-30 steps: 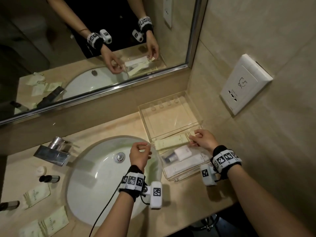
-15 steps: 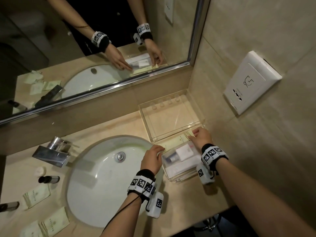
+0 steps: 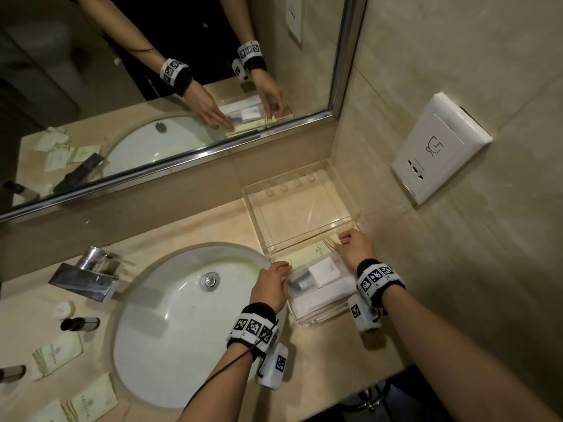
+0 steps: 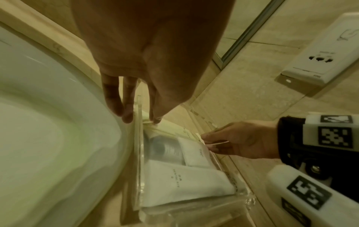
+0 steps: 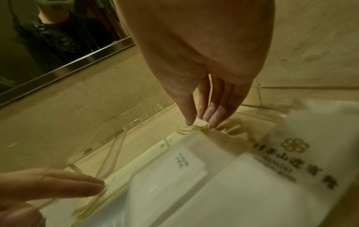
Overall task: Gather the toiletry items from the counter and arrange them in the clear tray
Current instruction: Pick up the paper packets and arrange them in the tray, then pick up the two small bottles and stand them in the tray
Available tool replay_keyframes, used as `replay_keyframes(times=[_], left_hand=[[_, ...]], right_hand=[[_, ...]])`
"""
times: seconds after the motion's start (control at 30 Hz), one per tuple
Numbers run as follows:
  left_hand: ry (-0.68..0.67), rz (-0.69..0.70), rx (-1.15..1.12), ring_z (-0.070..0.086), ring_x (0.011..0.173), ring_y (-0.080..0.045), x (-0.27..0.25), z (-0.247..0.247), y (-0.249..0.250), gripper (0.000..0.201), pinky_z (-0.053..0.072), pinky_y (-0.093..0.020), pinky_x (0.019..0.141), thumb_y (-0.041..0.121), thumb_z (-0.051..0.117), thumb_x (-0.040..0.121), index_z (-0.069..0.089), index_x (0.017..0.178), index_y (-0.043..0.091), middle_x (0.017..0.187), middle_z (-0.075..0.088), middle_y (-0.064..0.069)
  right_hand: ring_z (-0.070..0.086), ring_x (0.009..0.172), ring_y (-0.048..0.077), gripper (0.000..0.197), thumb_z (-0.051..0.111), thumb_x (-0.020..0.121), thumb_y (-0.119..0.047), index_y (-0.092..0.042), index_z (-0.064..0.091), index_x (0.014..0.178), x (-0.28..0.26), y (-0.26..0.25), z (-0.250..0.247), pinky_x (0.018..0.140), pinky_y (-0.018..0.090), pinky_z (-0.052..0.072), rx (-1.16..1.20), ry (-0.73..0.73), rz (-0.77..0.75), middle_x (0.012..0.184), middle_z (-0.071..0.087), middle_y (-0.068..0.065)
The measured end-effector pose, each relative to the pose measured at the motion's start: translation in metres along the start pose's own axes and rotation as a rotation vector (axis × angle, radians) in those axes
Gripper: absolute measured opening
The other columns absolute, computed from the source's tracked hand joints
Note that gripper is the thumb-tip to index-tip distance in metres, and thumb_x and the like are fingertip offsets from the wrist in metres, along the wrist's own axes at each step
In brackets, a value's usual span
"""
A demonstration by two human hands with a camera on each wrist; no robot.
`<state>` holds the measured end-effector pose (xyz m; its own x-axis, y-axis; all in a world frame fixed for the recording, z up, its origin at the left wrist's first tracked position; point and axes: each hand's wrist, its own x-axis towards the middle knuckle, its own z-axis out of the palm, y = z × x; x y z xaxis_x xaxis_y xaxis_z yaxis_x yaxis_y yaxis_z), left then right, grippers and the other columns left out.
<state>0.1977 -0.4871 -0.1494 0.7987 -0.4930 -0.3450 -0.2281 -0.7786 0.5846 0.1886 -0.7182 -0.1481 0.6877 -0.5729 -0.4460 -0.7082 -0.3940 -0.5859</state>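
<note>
Beige marble counter point(image 3: 189, 229) carries a white sink point(image 3: 170, 324) beneath a mirror point(image 3: 152, 71).

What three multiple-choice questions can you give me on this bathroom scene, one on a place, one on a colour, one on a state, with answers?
1. Where does the dark bottle lie?
A. In the sink
B. On the counter, left of the sink
C. On the wall socket

2. What colour is the sink?
A. White
B. Black
C. Red

3. At the tray, what is the right hand doing?
A. Lying flat on the counter
B. Gripping the bottle
C. Pinching one end of the pale packet

Answers:
1. B, the bottle lies on its side on the counter, beyond the sink's left rim.
2. A, the bowl shows white in the head and left wrist views.
3. C, the right wrist view shows thumb and fingers closed on the packet's end.
</note>
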Motion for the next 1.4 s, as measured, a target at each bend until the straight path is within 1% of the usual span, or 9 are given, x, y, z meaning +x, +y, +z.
replay_keyframes(times=[0.17,0.33,0.43,0.53,0.67,0.83,0.9,0.97,1.4], left_hand=[[0.219,-0.034,-0.288,0.060,0.087,-0.010,-0.016,-0.021,-0.003,0.021,0.046,-0.017,0.076,0.017,0.053,0.094,0.065,0.111,0.019,0.116,0.062,0.004],[0.378,-0.174,-0.428,0.060,0.084,-0.004,-0.060,-0.056,-0.028,0.015,0.044,-0.004,0.068,0.010,0.054,0.092,0.066,0.099,0.017,0.097,0.067,0.007],[0.485,-0.263,-0.458,0.064,0.080,-0.009,-0.101,-0.074,-0.050,0.018,0.046,-0.007,0.068,0.008,0.056,0.090,0.066,0.091,0.023,0.092,0.068,0.007],[0.590,-0.362,-0.476,0.065,0.079,-0.013,-0.146,-0.085,-0.076,0.019,0.048,-0.011,0.068,0.007,0.058,0.089,0.066,0.088,0.025,0.090,0.070,0.003],[0.719,-0.505,-0.500,0.066,0.082,-0.015,-0.205,-0.095,-0.106,0.017,0.054,-0.028,0.075,0.008,0.059,0.089,0.068,0.090,0.022,0.089,0.070,0.001],[0.834,-0.622,-0.538,0.064,0.080,-0.019,-0.261,-0.107,-0.137,0.015,0.050,-0.019,0.070,0.007,0.059,0.089,0.067,0.092,0.019,0.087,0.069,-0.001],[0.877,-0.651,-0.543,0.063,0.078,-0.015,-0.278,-0.113,-0.151,0.016,0.046,-0.008,0.062,0.006,0.060,0.088,0.066,0.090,0.021,0.085,0.068,0.002],[0.915,-0.675,-0.555,0.063,0.078,-0.013,-0.290,-0.119,-0.167,0.016,0.046,-0.008,0.061,0.006,0.061,0.087,0.066,0.090,0.021,0.085,0.068,0.002],[0.961,-0.832,-0.781,0.065,0.082,-0.018,-0.305,-0.171,-0.330,0.024,0.052,-0.031,0.077,0.013,0.071,0.081,0.058,0.101,0.018,0.092,0.068,-0.002]], right_hand=[[0.064,0.090,0.016,0.012,0.069,0.086,-0.018,-0.015,0.068,0.097,-0.023,-0.020,-0.011,0.085,0.030,0.052,0.174,0.059,-0.114,0.095,0.068,-0.002],[0.064,0.086,0.009,0.007,0.071,0.085,-0.020,-0.017,0.071,0.091,-0.069,-0.061,0.008,0.074,0.017,0.048,0.365,-0.093,-0.289,0.091,0.071,-0.003],[0.066,0.082,0.012,0.007,0.072,0.084,-0.021,-0.016,0.072,0.089,-0.097,-0.087,0.042,0.073,0.020,0.051,0.389,-0.235,-0.396,0.088,0.073,-0.001],[0.065,0.075,0.014,0.009,0.072,0.084,-0.019,-0.012,0.073,0.089,-0.123,-0.113,0.080,0.066,0.010,0.048,0.337,-0.369,-0.495,0.084,0.072,0.001],[0.065,0.077,0.013,0.008,0.071,0.084,-0.015,-0.009,0.073,0.089,-0.163,-0.143,0.126,0.062,0.004,0.045,0.266,-0.529,-0.607,0.086,0.072,0.002],[0.068,0.079,0.017,0.004,0.071,0.083,-0.024,-0.020,0.072,0.085,-0.208,-0.171,0.171,0.071,0.021,0.049,0.166,-0.674,-0.662,0.084,0.072,-0.004],[0.068,0.075,0.016,0.004,0.071,0.081,-0.026,-0.023,0.072,0.083,-0.224,-0.181,0.187,0.073,0.021,0.049,0.138,-0.690,-0.674,0.082,0.072,-0.006],[0.065,0.072,0.012,0.004,0.070,0.083,-0.020,-0.018,0.073,0.085,-0.239,-0.191,0.202,0.065,0.009,0.044,0.116,-0.704,-0.701,0.080,0.070,-0.010],[0.057,0.064,0.010,0.020,0.074,0.082,-0.014,-0.012,0.067,0.100,-0.281,-0.247,0.341,0.060,0.009,0.046,0.042,-0.562,-0.634,0.092,0.067,0.002]])
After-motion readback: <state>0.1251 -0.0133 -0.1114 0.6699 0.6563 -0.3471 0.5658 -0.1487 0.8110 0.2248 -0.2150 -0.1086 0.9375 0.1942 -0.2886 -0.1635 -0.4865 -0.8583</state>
